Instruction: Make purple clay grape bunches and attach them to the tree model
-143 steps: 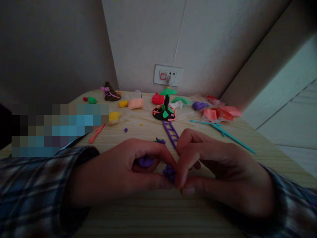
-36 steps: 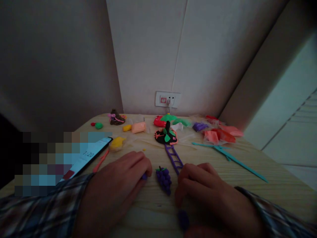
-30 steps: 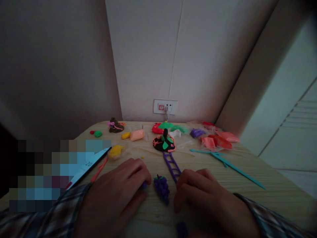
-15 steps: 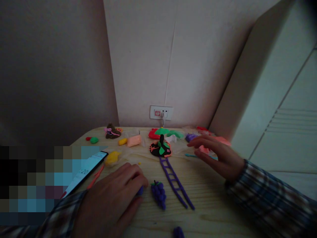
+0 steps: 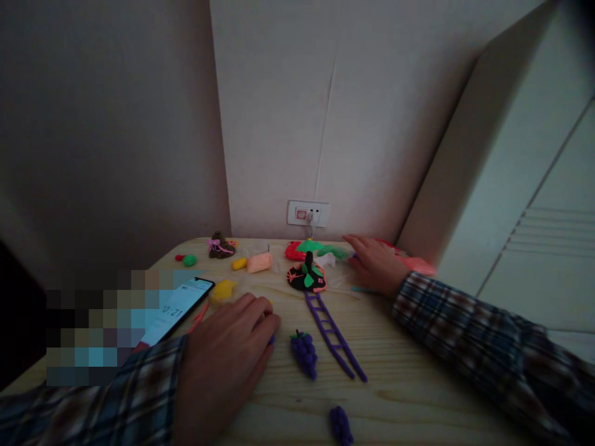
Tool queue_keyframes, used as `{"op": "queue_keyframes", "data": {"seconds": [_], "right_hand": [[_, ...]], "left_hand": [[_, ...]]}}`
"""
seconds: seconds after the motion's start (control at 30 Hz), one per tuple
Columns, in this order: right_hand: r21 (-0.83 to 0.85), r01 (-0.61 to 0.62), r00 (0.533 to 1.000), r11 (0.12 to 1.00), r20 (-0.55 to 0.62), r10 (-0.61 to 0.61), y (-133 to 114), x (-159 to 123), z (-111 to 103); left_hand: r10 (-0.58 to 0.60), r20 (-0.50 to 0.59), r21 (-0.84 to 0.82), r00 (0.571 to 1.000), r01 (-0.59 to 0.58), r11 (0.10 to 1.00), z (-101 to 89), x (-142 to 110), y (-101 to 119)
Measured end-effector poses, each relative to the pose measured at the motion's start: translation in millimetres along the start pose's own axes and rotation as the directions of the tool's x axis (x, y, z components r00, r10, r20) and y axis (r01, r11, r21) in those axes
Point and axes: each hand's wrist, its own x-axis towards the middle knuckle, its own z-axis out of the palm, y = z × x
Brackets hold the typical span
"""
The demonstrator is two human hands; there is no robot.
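Observation:
My left hand (image 5: pixel 230 362) rests on the table, fingers curled round a lump of purple clay (image 5: pixel 272 339), mostly hidden. Just right of it lies a clay bunch of grapes (image 5: pixel 304 355) with a green leaf and dark stem. A smaller purple clay bunch (image 5: pixel 341 425) lies at the near edge of view. My right hand (image 5: pixel 377 263) stretches to the back right, fingers extended over a packet of purple clay (image 5: pixel 355 255), which it largely covers. Between the hands a purple clay ladder (image 5: pixel 331 334) leans up to a black clay base (image 5: pixel 297 277) with green leaves.
A lit phone (image 5: pixel 179 310) lies at the left, partly pixelated. Behind are yellow clay (image 5: pixel 224 290), a peach clay packet (image 5: pixel 259 262), a brown clay figure (image 5: pixel 220 246), red clay (image 5: pixel 294 250) and coral packets (image 5: pixel 419 266). A socket (image 5: pixel 308 214) is on the wall.
Both hands were at the small purple bunch; it now lies on the table. My right hand has moved away to the back right packets. My left hand keeps its purple clay.

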Motion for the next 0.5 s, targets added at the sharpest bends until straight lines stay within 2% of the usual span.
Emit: {"op": "queue_keyframes", "data": {"seconds": [0.17,0.37,0.5], "right_hand": [[-0.069,-0.005,0.998,0.998,0.057,0.009,0.7,0.6,4.7],[-0.107,0.018,0.994,0.994,0.106,-0.007,1.8,-0.1,5.8],[-0.128,0.033,0.992,0.991,0.128,-0.016,3.3,-1.6,6.5]], "left_hand": [[0.012,0.0,-0.005,1.0,-0.012,1.0,3.6,-1.8,-2.8],[0.114,-0.087,-0.006,0.99,-0.115,0.993,14.3,-8.7,-13.5],[0.108,-0.109,-0.023,0.988,-0.111,0.993,15.9,-10.6,-11.7]]}}
